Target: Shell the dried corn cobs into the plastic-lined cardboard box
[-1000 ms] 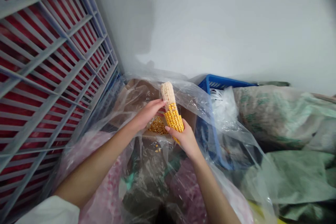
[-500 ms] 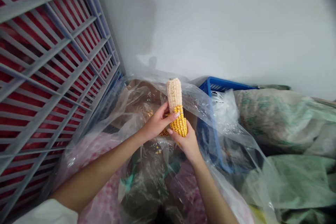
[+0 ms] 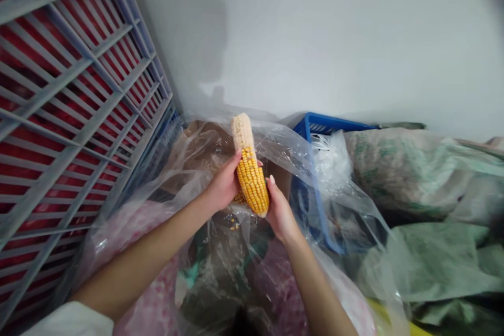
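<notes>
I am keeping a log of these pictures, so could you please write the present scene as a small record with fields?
corn: bare at top, yellow below
left hand: holds the corn from its left side
right hand: at the corn's lower right; contact unclear
box: beneath the corn
plastic: clear, spread around the box
loose kernels: in the box, few on the plastic
blue basket: right of the box

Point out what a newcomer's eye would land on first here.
Likely the bright yellow corn cob at centre, its upper end bare of kernels, held in the fingers of the left hand. Next, the large slatted crate filling the left side, red showing through its gaps. Then the blue basket right of centre.
</notes>
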Action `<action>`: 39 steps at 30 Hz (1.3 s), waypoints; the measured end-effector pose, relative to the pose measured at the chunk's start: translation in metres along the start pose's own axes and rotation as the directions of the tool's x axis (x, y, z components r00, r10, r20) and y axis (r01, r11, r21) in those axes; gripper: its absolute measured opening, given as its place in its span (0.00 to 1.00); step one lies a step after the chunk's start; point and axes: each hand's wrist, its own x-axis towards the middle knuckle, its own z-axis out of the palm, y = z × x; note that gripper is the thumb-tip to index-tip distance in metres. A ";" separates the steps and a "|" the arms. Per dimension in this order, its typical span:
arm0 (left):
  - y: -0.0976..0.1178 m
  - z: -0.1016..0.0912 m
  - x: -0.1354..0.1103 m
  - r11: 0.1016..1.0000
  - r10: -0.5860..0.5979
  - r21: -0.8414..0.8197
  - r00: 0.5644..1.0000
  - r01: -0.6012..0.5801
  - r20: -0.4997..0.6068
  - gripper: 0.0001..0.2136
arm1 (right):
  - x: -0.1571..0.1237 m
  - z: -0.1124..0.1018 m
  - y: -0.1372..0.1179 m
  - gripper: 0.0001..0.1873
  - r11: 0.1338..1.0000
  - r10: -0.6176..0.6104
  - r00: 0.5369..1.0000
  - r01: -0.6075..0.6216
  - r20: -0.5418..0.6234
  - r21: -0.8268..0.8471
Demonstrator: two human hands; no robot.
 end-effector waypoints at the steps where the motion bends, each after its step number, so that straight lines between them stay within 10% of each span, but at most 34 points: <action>1: 0.002 0.001 0.001 0.998 -0.023 -0.056 0.999 0.020 -0.046 0.16 | 0.000 0.001 0.000 0.17 0.999 0.036 0.999 -0.035 -0.008 0.042; 13: 0.019 -0.020 0.018 0.912 -0.204 -0.405 0.931 0.069 -0.302 0.12 | -0.009 0.005 -0.008 0.13 0.999 0.009 0.997 -0.006 0.077 -0.046; 17: 0.024 -0.016 0.014 0.900 -0.211 -0.430 0.935 0.072 -0.285 0.11 | -0.020 0.009 -0.014 0.13 0.910 -0.153 0.981 0.188 0.122 -0.369; 25: 0.043 -0.016 0.009 0.968 -0.056 -0.251 0.979 0.005 -0.194 0.15 | -0.031 0.001 -0.025 0.12 0.599 -0.255 0.954 0.281 0.154 -0.749; 39: 0.048 -0.012 0.007 0.990 0.138 0.015 0.973 -0.138 -0.183 0.25 | -0.039 0.006 -0.034 0.18 0.561 -0.136 0.961 0.274 0.240 -0.781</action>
